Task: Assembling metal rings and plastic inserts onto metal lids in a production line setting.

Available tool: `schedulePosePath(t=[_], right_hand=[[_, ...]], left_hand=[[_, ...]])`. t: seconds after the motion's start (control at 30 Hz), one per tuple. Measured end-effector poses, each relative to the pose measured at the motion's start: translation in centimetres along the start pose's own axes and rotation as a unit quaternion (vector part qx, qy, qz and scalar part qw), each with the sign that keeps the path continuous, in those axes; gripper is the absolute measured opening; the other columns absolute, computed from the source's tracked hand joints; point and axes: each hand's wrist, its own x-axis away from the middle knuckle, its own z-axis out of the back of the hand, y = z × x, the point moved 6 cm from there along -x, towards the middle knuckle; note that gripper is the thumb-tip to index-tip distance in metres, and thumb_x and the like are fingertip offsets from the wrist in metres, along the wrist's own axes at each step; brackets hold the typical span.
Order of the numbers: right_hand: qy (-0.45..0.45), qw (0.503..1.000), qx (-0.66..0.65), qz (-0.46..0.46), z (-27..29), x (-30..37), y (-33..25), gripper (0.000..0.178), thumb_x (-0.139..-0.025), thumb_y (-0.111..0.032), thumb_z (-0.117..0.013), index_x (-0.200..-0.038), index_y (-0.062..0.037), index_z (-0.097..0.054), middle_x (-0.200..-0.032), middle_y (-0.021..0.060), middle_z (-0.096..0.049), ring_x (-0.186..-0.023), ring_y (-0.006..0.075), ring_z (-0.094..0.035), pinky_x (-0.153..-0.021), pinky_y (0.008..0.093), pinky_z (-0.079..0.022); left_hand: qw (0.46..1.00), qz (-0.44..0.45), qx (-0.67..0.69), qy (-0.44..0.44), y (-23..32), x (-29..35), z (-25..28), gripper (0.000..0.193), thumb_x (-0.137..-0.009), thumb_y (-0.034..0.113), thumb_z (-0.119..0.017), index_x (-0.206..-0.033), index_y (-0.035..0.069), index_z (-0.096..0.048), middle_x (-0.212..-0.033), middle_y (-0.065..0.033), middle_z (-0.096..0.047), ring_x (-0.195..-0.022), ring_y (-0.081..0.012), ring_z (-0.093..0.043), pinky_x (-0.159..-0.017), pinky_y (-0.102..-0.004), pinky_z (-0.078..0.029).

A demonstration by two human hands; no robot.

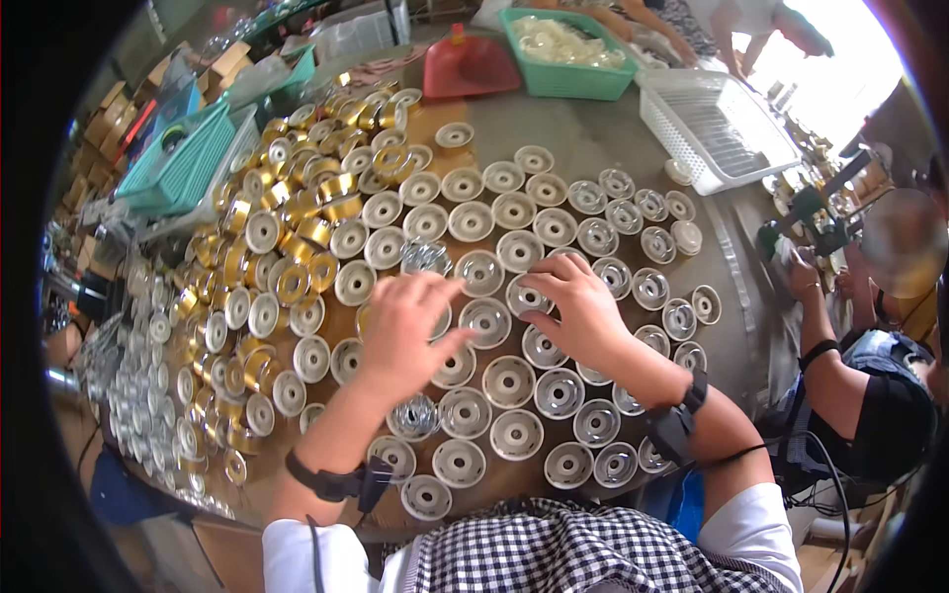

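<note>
Inside the grey-brown bench's (578, 136) edges, I had left hand (405, 318) fingers (438, 288) apart; right hand (585, 308) straddled a round white plastic-looking cup (517, 299), grip unclear.

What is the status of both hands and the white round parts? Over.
Left hand open above white round parts; right hand at one white part, grip unclear. White parts spread loosely; two silver clumps among them. Gold parts heaped left.

Wide grey-brown flat-topped worktable (593, 133) fills the middle, dull sheen on its bare patches. White glare (860, 59) floods in upper right (window or doorway, can't tell). Brown cardboard boxes (229, 64) pile up along the room's dimmer, cluttered left side.
</note>
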Motion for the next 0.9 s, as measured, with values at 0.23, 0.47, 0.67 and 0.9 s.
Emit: schedulePosePath(t=[0.23, 0.47, 0.67, 0.9], right_hand=[[-0.145, 0.975, -0.147, 0.083, -5.4, 3.9, -8.5, 0.045, -0.075, -0.028, -0.084, -0.112, -0.0058, -0.071, -0.104, 0.0108, -0.068, -0.102, 0.0307, -0.064, -0.09, 0.0426, -0.054], [-0.12, 0.987, -0.063, 0.085, -8.3, 4.4, -11.9, 0.052, -0.075, -0.032, -0.082, -0.118, -0.0053, -0.069, -0.102, 0.0098, -0.069, -0.098, 0.0277, -0.064, -0.085, 0.041, -0.054], [-0.058, 0.979, -0.146, 0.127, -3.2, 4.8, -11.8, 0.051, -0.079, -0.013, -0.073, -0.129, -0.0064, -0.064, -0.114, 0.0108, -0.067, -0.094, 0.0279, -0.069, -0.079, 0.038, -0.059], [-0.08, 0.91, -0.132, 0.384, 3.0, 9.3, -13.7, 0.058, -0.084, -0.015, -0.058, -0.141, -0.0038, -0.054, -0.137, 0.0148, -0.055, -0.112, 0.025, -0.065, -0.076, 0.0352, -0.062]], left_hand=[[0.981, 0.064, 0.006, -0.185, -0.3, 9.2, 1.6, 0.073, -0.063, 0.032, -0.091, -0.127, 0.009, -0.064, -0.12, -0.0097, -0.062, -0.118, -0.0291, -0.056, -0.101, -0.043, -0.047], [0.995, 0.083, 0.001, -0.064, 0.0, 12.8, 1.2, 0.056, -0.071, 0.02, -0.085, -0.12, 0.004, -0.064, -0.114, -0.0103, -0.064, -0.11, -0.0296, -0.06, -0.096, -0.0426, -0.048], [0.925, 0.198, 0.324, -0.013, 1.0, 11.9, 2.7, 0.038, -0.089, 0.021, -0.076, -0.118, 0.001, -0.061, -0.098, -0.0109, -0.069, -0.08, -0.0244, -0.067, -0.073, -0.0348, -0.055], [0.397, 0.509, 0.728, -0.229, 3.0, 14.4, -3.3, 0.044, -0.103, 0.046, -0.053, -0.115, 0.005, -0.064, -0.081, -0.0054, -0.068, -0.051, -0.0111, -0.055, -0.038, -0.0235, -0.037]])
